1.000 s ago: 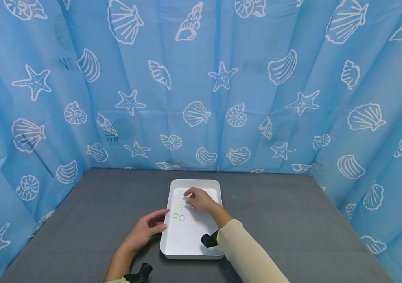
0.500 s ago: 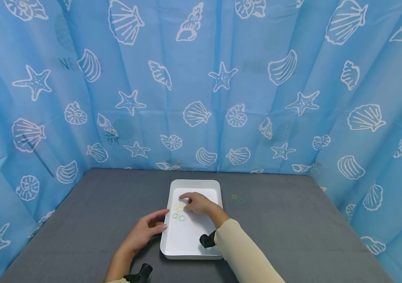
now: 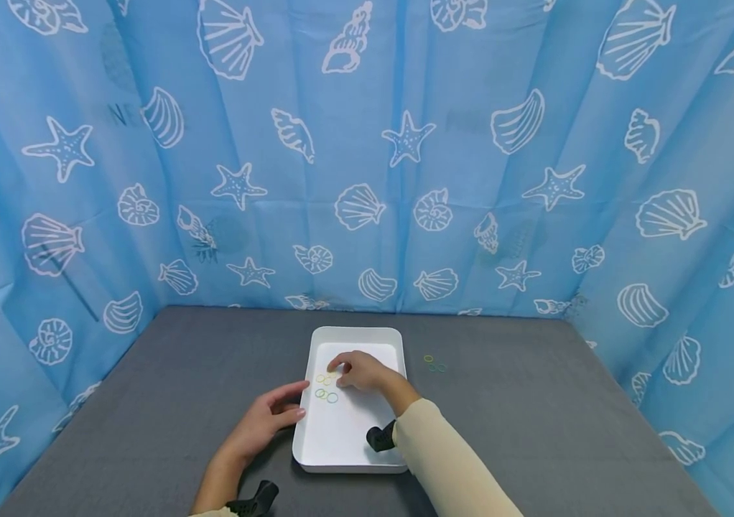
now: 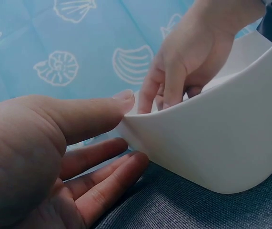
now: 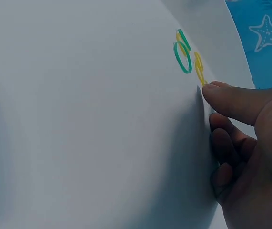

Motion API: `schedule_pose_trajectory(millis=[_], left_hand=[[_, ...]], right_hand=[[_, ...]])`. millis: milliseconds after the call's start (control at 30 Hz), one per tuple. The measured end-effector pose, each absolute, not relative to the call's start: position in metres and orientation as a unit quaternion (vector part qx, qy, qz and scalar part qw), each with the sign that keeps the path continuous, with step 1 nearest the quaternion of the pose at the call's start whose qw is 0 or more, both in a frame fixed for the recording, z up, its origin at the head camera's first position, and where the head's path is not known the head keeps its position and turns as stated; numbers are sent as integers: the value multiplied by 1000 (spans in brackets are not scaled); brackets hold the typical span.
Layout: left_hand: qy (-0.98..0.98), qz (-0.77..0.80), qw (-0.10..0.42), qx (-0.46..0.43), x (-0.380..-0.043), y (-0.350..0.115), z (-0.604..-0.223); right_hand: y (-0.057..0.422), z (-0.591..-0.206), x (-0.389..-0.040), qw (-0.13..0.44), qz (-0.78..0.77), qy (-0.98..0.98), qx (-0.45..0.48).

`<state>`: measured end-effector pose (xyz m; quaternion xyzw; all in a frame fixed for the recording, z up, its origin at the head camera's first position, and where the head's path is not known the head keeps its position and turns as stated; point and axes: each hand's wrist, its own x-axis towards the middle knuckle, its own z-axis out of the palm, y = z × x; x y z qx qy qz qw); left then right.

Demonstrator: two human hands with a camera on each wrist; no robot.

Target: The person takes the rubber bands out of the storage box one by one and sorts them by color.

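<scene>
A white tray (image 3: 354, 438) lies lengthwise on the grey cloth. Several thin rubber bands lie inside near its left wall, among them yellow bands (image 3: 319, 378) and a green band (image 3: 332, 398). My right hand (image 3: 362, 371) reaches into the tray from the right. Its bent index finger comes down at the farthest yellow band, with the thumb apart from it. The right wrist view has the thumb tip beside a yellow band (image 5: 199, 67); the fingertips are partly hidden. My left hand (image 3: 270, 416) rests at the tray's left side, its thumb at the rim and fingers against the outer wall.
Right of the tray, a yellow band (image 3: 428, 358) and two green bands (image 3: 441, 368) lie on the grey cloth (image 3: 522, 416). A blue curtain (image 3: 367, 179) with white shell prints surrounds the table at the back and sides. Black wrist cameras (image 3: 380, 438) sit on both wrists.
My right hand has moved left and slightly nearer inside the tray, then its index finger has bent down at the far yellow band. My left hand has stayed in place.
</scene>
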<state>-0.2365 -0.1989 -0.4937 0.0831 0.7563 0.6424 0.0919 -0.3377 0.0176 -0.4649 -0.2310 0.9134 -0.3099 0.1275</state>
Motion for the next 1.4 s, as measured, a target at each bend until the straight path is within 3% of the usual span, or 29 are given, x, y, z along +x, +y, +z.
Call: schedule_pose_trajectory(millis=[800, 1400], left_hand=[[758, 642, 92, 72, -233, -197, -488], [761, 639, 89, 72, -233, -197, -488]], right_hand=[[15, -471, -333, 123, -350, 911, -179], [17, -470, -332, 122, -340, 912, -197]])
